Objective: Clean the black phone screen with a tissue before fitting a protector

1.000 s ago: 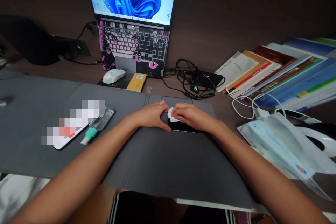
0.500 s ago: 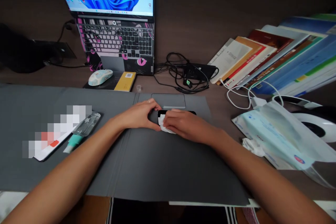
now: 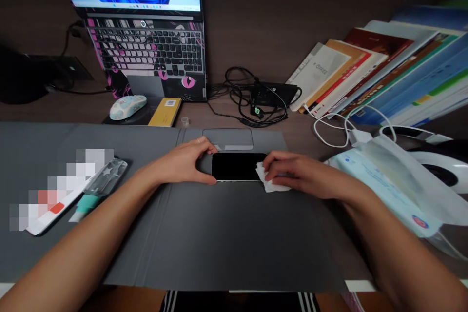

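Observation:
A smartphone (image 3: 237, 166) with a dark screen lies flat on the grey desk mat (image 3: 237, 234). My left hand (image 3: 186, 161) grips its left end, thumb at the near corner and fingers at the far one. My right hand (image 3: 296, 173) is closed on a crumpled white tissue (image 3: 272, 184), pressed at the phone's right end and hanging past its near edge. Just behind the phone lies a thin clear rectangular sheet (image 3: 228, 139) with a dark outline. A clear bottle with a green collar (image 3: 106, 178) lies on the mat to the left, beside a white and red package.
At the back stand a laptop (image 3: 149, 58), a mouse (image 3: 127, 107), a yellow box (image 3: 165, 112) and coiled black cables (image 3: 256, 100). Leaning books (image 3: 365, 68), white headphones (image 3: 438, 170) and a pale blue tissue pack (image 3: 383, 190) occupy the right side.
My right hand has slid the tissue rightward along the phone, from its left part to its right end, uncovering the screen. My left hand keeps its grip; the whole view has shifted slightly.

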Demonstrator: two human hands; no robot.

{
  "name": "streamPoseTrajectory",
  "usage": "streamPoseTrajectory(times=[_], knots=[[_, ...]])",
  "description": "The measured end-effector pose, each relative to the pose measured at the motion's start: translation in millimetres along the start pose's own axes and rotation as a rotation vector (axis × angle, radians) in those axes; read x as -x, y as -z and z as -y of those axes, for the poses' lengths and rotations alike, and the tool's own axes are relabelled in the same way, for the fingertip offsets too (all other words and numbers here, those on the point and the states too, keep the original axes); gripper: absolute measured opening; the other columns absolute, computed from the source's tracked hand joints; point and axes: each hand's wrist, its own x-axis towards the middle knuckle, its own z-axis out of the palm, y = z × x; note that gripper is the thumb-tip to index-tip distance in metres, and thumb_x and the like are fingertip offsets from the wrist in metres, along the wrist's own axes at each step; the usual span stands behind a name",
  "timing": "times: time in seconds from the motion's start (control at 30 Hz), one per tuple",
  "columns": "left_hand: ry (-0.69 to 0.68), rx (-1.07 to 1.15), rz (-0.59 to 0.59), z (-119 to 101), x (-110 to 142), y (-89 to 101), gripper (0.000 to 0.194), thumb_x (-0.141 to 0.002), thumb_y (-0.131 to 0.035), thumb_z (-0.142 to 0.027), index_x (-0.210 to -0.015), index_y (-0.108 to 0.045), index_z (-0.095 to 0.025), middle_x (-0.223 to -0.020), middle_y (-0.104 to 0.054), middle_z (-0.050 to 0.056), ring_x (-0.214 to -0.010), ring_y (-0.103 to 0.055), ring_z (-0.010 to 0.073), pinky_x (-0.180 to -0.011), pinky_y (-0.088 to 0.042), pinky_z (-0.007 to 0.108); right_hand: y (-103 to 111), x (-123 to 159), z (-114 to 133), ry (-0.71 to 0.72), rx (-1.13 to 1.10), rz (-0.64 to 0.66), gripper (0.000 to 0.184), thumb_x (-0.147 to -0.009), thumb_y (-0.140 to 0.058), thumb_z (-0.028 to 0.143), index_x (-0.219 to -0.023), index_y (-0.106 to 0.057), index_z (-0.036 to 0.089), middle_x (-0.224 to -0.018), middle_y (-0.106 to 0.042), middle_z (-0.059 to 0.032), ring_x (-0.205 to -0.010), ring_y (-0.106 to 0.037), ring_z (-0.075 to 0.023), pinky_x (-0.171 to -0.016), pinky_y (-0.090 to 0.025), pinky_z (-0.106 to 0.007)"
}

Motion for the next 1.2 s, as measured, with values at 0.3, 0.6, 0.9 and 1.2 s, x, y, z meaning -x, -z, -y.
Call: streamPoseTrajectory(times=[0.3, 0.6, 0.9, 1.2], knots=[[0.017, -0.004, 0.009, -2.6, 0.0, -0.1, 0.057, -0.075, -0.076, -0.054, -0.116, -0.055, -0.021, -0.113, -0.056, 0.004, -0.1, -0.057, 0.0242, -0.085, -0.045, 0.034, -1.4, 0.4, -8.9, -0.014, -0.058, -0.052, 0.023, -0.099, -0.057, 0.035, -0.094, -0.073, 0.02, -0.111, -0.062, -0.0069, -0.1, -0.064, -0.0181, -0.091, -0.047, -0.033], [0.0, -0.003, -0.007, -0.8, 1.0, -1.0, 0.058, -0.075, -0.075, -0.056, -0.118, -0.055, -0.022, -0.114, -0.057, 0.005, -0.102, -0.058, 0.0254, -0.085, -0.045, 0.034, -2.3, -7.3, -17.2, -0.017, -0.034, -0.205, 0.026, -0.096, -0.061, 0.043, -0.095, -0.078, 0.023, -0.105, -0.068, -0.0067, -0.095, -0.066, -0.0186, -0.09, -0.049, -0.034], [-0.008, 0.01, -0.017, 0.0, 1.1, -1.1, 0.059, -0.073, -0.075, -0.055, -0.117, -0.056, -0.021, -0.113, -0.058, 0.006, -0.101, -0.058, 0.026, -0.084, -0.045, 0.035, -15.9, -23.7, -35.0, -0.019, 0.062, -0.522, 0.026, -0.095, -0.061, 0.044, -0.093, -0.077, 0.024, -0.094, -0.067, -0.0069, -0.087, -0.065, -0.0212, -0.083, -0.052, -0.037], [-0.012, 0.012, -0.011, 0.1, 0.8, -0.8, 0.061, -0.074, -0.074, -0.056, -0.12, -0.055, -0.021, -0.115, -0.057, 0.006, -0.105, -0.058, 0.0273, -0.089, -0.046, 0.037, -11.4, -27.8, -37.7, 0.01, 0.052, -0.46, 0.031, -0.096, -0.06, 0.048, -0.093, -0.077, 0.022, -0.094, -0.067, -0.0076, -0.087, -0.065, -0.0214, -0.083, -0.05, -0.037]])
